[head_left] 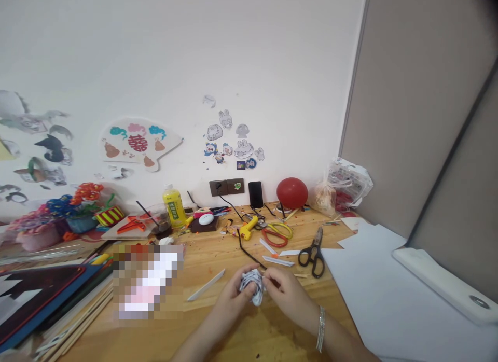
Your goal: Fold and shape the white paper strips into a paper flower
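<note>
A wooden table (155,341) spreads beneath everything, and the black-handled scissors (312,258) on it serve as the marker. Large white sheets (381,289) lie to the right of the scissors, close beside them. To their left, and nearer the person, are the two hands. The left hand (236,293) is clamped on a paper bundle (247,280), its thumb pressed across the front; the right hand (286,291) has its fingers drawn together at the bundle's right edge, though I cannot tell whether they pinch any of it. Beyond the scissors and slightly left sits a red balloon (292,193); a yellow bottle (175,206) stands well to their left and farther back. Left of the scissors and a little beyond rests a yellow glue gun (249,227). The bundle itself, pale, rounded and closely layered, is held left of the scissors, between the hands. Smallest are white paper strips (278,261), some just left of the scissors. The step in hand looks like working the bundle's layers at its edge; the next move seems to call for a steady left grip and a light, precise right pinch, without crushing the folds.
</note>
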Action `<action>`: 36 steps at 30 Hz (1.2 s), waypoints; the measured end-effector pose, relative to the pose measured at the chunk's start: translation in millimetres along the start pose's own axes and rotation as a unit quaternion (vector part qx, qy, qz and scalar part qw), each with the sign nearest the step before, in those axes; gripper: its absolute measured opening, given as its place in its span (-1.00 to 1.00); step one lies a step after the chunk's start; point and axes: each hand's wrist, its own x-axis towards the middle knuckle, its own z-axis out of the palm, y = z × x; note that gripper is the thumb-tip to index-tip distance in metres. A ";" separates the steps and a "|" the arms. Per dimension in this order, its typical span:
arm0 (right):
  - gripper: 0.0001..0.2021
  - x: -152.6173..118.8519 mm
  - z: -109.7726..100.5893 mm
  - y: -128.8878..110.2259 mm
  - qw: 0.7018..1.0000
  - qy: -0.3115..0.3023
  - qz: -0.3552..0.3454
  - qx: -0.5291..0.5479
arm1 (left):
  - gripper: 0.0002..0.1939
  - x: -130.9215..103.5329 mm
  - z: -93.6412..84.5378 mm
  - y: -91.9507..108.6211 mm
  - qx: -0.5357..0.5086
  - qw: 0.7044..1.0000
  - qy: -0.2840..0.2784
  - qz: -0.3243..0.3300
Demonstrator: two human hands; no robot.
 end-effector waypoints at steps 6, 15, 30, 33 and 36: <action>-0.76 1.8 -0.5 -0.6 0.999 0.047 0.013 0.008 | -0.46 7.5 1.8 -6.5 -0.086 0.995 0.047 0.011; -0.69 -2.2 -6.6 -6.3 0.997 0.074 -0.009 -0.008 | -0.55 6.5 4.2 -1.8 -0.080 0.992 0.097 0.020; -0.78 2.4 -7.1 -7.1 0.995 0.024 0.036 0.089 | -0.57 3.2 4.1 0.7 -0.010 0.997 0.073 0.020; -0.83 -0.3 -7.3 -10.3 0.999 0.041 0.031 0.001 | -0.61 3.9 3.7 0.4 0.012 0.997 0.075 0.035; -0.81 -1.2 -6.9 -11.0 0.998 0.031 0.038 -0.040 | -0.61 3.9 3.2 -1.1 0.026 0.997 0.065 0.034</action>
